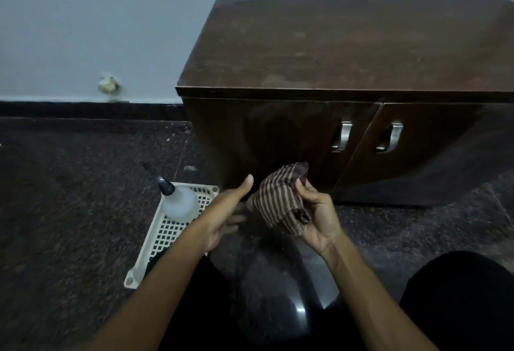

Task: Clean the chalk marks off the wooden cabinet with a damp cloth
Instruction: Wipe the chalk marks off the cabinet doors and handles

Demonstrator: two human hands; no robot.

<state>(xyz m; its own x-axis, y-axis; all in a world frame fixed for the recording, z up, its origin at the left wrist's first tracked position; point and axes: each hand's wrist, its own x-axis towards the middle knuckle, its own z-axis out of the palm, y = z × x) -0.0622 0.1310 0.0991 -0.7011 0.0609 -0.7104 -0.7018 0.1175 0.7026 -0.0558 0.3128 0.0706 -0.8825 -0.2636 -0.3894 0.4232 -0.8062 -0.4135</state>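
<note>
A low dark wooden cabinet [333, 53] with two doors and metal handles stands against the wall at the right. Its top shows faint pale smudges. In front of its left door, my right hand [317, 214] grips a brown striped cloth [281, 200], bunched up and held above the floor. My left hand [228, 211] is beside the cloth on its left, fingers spread, palm facing the cloth; whether it touches the cloth is unclear.
A cream perforated plastic tray [167, 231] lies on the dark speckled floor at my left, with a translucent squeeze bottle [178, 200] with a dark nozzle standing on it. My dark-clothed knees are at the bottom. A pale grey wall runs behind.
</note>
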